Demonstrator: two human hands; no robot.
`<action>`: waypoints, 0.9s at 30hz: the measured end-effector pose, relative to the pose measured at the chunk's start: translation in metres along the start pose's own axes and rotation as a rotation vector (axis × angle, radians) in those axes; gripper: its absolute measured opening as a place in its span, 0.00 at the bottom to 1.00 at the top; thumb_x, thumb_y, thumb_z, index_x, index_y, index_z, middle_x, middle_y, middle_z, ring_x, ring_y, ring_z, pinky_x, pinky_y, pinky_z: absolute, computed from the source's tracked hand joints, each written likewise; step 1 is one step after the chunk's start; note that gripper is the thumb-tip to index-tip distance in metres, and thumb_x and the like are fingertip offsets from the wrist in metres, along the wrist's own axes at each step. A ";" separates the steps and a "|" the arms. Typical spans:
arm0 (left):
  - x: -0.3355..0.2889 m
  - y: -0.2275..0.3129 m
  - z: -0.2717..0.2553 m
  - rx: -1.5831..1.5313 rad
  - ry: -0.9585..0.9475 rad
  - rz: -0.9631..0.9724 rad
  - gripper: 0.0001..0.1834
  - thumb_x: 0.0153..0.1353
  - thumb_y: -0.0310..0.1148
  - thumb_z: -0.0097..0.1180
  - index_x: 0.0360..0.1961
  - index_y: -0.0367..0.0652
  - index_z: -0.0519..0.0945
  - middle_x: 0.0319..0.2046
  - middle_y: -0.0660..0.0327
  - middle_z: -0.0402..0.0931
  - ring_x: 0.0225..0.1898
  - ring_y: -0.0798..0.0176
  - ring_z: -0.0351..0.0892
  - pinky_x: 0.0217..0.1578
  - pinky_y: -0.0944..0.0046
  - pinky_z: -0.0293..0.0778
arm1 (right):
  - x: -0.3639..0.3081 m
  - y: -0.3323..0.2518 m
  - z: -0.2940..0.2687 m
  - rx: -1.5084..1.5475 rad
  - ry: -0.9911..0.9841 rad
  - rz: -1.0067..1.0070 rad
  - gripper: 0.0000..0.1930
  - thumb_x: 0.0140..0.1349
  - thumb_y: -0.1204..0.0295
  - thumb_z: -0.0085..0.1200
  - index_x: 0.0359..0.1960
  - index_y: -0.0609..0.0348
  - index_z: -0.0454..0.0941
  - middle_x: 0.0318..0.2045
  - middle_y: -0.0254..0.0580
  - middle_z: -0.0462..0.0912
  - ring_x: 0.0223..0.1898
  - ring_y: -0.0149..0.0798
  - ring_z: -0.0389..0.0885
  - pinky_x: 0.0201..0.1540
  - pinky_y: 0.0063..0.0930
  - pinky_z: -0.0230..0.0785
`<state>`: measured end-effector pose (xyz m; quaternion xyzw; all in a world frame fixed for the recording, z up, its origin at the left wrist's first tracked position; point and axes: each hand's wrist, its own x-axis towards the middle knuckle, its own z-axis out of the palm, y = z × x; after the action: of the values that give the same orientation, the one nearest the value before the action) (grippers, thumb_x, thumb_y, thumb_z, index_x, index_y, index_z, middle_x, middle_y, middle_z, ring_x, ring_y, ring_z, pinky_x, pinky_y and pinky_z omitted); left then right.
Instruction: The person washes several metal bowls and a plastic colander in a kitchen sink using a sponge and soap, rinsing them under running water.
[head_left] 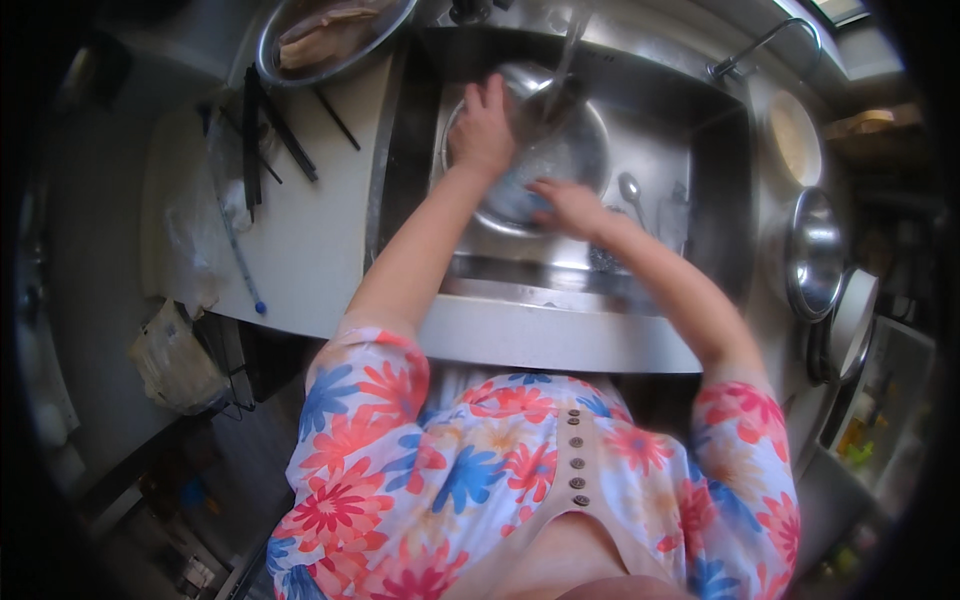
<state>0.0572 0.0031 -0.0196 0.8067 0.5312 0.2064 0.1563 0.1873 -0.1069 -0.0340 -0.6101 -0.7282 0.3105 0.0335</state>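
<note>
Inside the steel sink (665, 150) stands a round metal basin (598, 150) with water in it. My left hand (485, 135) is over the basin's left side, its fingers closed on the edge of a smaller shiny metal bowl (522, 75), which looks tilted under the tap's stream. Blur hides the exact grip. Low over the basin's front right part is my right hand (572, 208), smeared by motion. Its fingertips are beside a bluish, blurred patch (522, 190) in the basin; whether they touch or hold anything I cannot make out.
A spoon (632, 192) lies on the sink floor, right of the basin. At the back left, a metal bowl (268, 50) holds pale raw meat (325, 40). Dark sticks (285, 130) and clear plastic bags (195, 235) are on the left counter. Bowls (815, 255) line the right side.
</note>
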 end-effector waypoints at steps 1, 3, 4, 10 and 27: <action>0.000 -0.007 0.008 0.023 0.010 0.039 0.30 0.48 0.26 0.46 0.55 0.51 0.55 0.53 0.46 0.55 0.38 0.44 0.71 0.37 0.52 0.69 | 0.023 -0.009 0.027 -0.106 0.092 0.016 0.19 0.52 0.65 0.48 0.47 0.55 0.69 0.45 0.49 0.71 0.50 0.46 0.67 0.48 0.35 0.63; -0.003 -0.011 0.012 0.042 -0.003 0.068 0.31 0.48 0.26 0.47 0.55 0.51 0.55 0.53 0.46 0.55 0.38 0.44 0.71 0.37 0.51 0.69 | 0.050 -0.001 0.062 -0.206 0.184 0.039 0.18 0.52 0.66 0.47 0.46 0.55 0.70 0.44 0.50 0.72 0.48 0.47 0.69 0.47 0.36 0.64; -0.005 -0.011 0.012 0.054 -0.018 0.094 0.31 0.47 0.27 0.47 0.55 0.51 0.55 0.53 0.46 0.55 0.38 0.44 0.71 0.36 0.51 0.69 | 0.063 0.008 0.072 -0.177 0.064 0.074 0.17 0.51 0.68 0.47 0.44 0.55 0.71 0.42 0.50 0.73 0.46 0.47 0.71 0.47 0.36 0.65; -0.011 -0.028 0.010 -0.037 -0.214 -0.189 0.29 0.49 0.30 0.48 0.55 0.49 0.56 0.48 0.45 0.61 0.40 0.43 0.71 0.38 0.49 0.68 | 0.062 0.025 0.033 0.198 0.167 0.299 0.16 0.45 0.77 0.43 0.38 0.57 0.74 0.35 0.53 0.76 0.40 0.49 0.74 0.44 0.35 0.66; -0.012 -0.044 0.027 -0.324 -0.260 -0.321 0.41 0.39 0.36 0.53 0.58 0.49 0.52 0.38 0.44 0.72 0.37 0.45 0.74 0.39 0.56 0.69 | 0.080 -0.012 0.043 0.317 0.169 0.219 0.18 0.41 0.72 0.49 0.39 0.58 0.72 0.34 0.52 0.76 0.40 0.51 0.73 0.44 0.38 0.64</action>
<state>0.0316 0.0084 -0.0652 0.6963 0.5878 0.1561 0.3812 0.1385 -0.0524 -0.0888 -0.6968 -0.5941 0.3704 0.1561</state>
